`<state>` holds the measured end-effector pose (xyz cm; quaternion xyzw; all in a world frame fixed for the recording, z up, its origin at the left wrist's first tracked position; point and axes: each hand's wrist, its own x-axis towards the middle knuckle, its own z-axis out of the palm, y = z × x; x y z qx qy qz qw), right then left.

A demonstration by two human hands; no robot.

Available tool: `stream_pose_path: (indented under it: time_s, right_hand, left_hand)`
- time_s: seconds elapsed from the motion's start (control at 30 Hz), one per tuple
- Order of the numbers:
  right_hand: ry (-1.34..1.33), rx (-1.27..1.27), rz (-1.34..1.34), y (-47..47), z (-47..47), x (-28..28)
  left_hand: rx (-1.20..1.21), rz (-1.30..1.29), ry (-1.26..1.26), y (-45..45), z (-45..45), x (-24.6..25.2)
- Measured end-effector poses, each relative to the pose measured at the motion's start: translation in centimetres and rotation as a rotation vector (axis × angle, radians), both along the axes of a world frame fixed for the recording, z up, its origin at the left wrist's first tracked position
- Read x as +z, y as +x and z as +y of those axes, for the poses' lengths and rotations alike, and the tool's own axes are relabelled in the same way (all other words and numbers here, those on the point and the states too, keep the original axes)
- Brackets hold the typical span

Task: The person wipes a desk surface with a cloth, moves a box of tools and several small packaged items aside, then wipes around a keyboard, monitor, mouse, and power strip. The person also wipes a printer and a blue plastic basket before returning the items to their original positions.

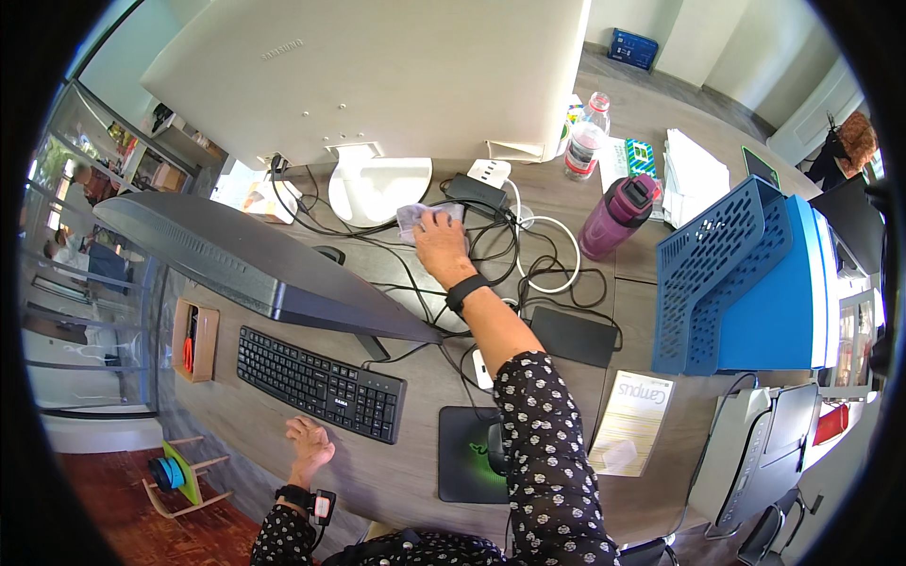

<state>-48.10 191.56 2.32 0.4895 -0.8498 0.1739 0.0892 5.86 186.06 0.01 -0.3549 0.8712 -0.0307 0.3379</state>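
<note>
My right hand [442, 244] presses a pale lilac cloth [417, 218] onto the desk, fingers spread over it. The cloth lies between the white monitor stand [382, 187] and a tangle of black cables [495, 240]; a black power adapter [476, 194] sits just beyond it. My left hand [310, 442] rests at the near desk edge, fingers loosely curled, with no object visible in it. Beside it is a black keyboard [322, 382]. The black mouse [497, 449] is partly hidden by my right sleeve on a dark mouse pad [460, 453].
A large dark monitor [262, 269] and a white monitor [368, 78] stand over the desk. On the right are a purple bottle [614, 219], a clear plastic bottle [587, 141], a blue file holder [715, 283], a notebook [630, 424] and a printer [750, 453]. A box [205, 339] stands left.
</note>
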Motion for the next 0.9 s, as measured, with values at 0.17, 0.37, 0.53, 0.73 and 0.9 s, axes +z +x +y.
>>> stream_pose_path:
  time_s: [0.17, 0.37, 0.53, 0.73, 0.9]
  right_hand:
    - [0.254, -0.045, -0.077, -1.5, 3.2, 1.9]
    - [0.026, 0.09, -0.085, 0.4, 1.7, 3.7]
    - [0.084, 0.34, -0.086, 3.3, 0.1, 2.9]
    - [0.224, 0.282, -0.18, 1.0, 2.2, 4.2]
    - [-0.021, 0.363, -0.032, 2.7, -1.6, 4.2]
  left_hand:
    - [0.058, -0.084, -0.039, -0.3, 0.3, -1.2]
    - [-0.069, -0.183, -0.225, -0.3, 0.7, -2.1]
    - [-0.001, -0.219, -0.096, -0.6, 0.2, -1.6]
    - [-0.228, -0.088, -0.29, 0.9, 0.1, -2.1]
    - [-0.063, -0.231, -0.157, 0.3, 0.2, -2.1]
